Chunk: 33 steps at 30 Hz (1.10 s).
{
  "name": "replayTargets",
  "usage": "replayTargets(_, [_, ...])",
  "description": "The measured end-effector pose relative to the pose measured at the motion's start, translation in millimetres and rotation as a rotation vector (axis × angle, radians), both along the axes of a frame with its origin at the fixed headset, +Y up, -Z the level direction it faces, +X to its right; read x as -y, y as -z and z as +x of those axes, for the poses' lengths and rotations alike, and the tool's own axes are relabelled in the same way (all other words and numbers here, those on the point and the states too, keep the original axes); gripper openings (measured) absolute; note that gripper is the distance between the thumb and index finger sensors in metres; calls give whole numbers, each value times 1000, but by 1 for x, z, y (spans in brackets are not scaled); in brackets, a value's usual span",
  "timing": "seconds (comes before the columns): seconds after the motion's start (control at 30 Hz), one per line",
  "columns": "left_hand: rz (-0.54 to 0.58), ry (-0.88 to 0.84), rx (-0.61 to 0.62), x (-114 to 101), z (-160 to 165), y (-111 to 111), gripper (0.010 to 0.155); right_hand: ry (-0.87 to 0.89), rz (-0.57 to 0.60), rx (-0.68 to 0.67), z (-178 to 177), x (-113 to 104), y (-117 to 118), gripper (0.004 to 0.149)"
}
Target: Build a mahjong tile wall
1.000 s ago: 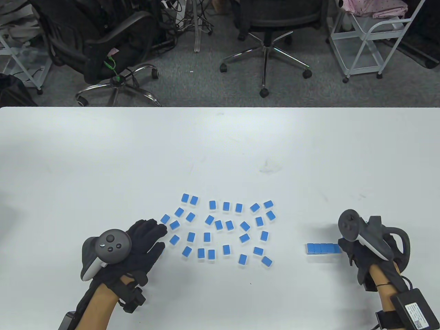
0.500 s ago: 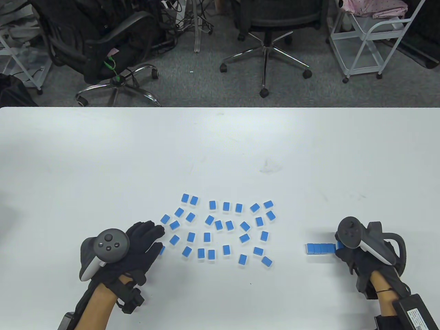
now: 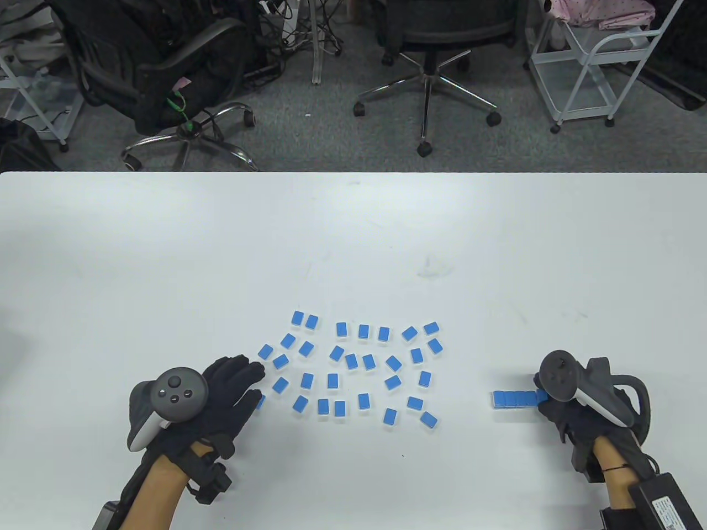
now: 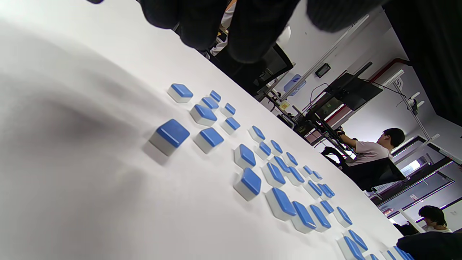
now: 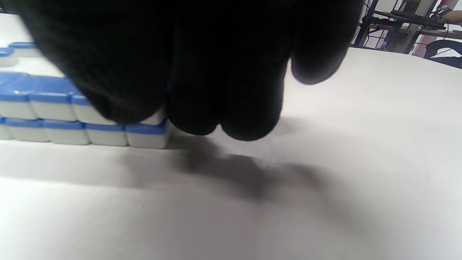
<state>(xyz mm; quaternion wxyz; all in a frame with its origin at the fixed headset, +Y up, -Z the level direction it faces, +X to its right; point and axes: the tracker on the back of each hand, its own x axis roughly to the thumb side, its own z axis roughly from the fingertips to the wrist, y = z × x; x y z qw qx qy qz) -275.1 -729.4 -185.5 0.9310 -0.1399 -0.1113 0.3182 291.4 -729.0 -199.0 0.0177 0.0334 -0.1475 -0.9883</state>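
Observation:
Many loose blue-backed mahjong tiles (image 3: pixel 362 361) lie face down in the table's middle front; they also show in the left wrist view (image 4: pixel 249 180). A short wall (image 3: pixel 513 398) of tiles, two layers high in the right wrist view (image 5: pixel 65 108), lies at the front right. My right hand (image 3: pixel 544 400) is at the wall's right end. Its fingers (image 5: pixel 223 90) curl over the top end tile and hold it there. My left hand (image 3: pixel 257 382) lies flat with fingers spread at the left edge of the loose tiles, holding nothing. One tile (image 3: pixel 260 401) sits by its thumb.
The white table (image 3: pixel 353 248) stretches far beyond the tiles. Office chairs (image 3: pixel 425 66) and a white cart (image 3: pixel 596 61) stand on the floor past the far edge.
My right hand has moved a little left onto the wall's right end. My left hand has drawn back slightly, and a tile now shows beside its thumb.

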Motion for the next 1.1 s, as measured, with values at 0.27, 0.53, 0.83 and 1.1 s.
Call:
replayTargets(0.27, [1, -1, -2, -1, 0, 0, 65, 3, -15, 2, -1, 1, -1, 56])
replayTargets(0.53, [16, 8, -25, -2, -2, -1, 62, 80, 31, 68, 10, -9, -3, 56])
replayTargets(0.83, [52, 119, -40, -4, -1, 0, 57, 127, 133, 134, 22, -15, -4, 57])
replayTargets(1.1, [36, 113, -35, -2, -1, 0, 58, 139, 206, 125, 21, -18, -5, 50])
